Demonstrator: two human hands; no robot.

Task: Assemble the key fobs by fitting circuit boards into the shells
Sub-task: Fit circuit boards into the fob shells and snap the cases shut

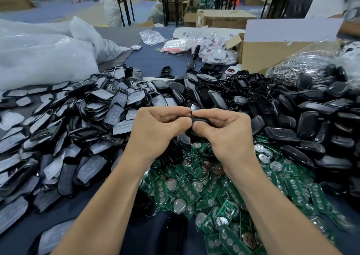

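Head view. Left hand and right hand: together, thumbs meeting, both pinching one black key fob shell held above the piles, probably pressing it closed. Green circuit boards: heaped just below, in easy reach. Black shells: heaped right. Film-covered shell halves: heaped left.

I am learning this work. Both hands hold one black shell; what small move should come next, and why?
Probably a squeeze with both thumbs to snap the black shell closed: the left hand and right hand pinch it from both ends, above the green circuit boards. Whether a board sits inside is hidden.
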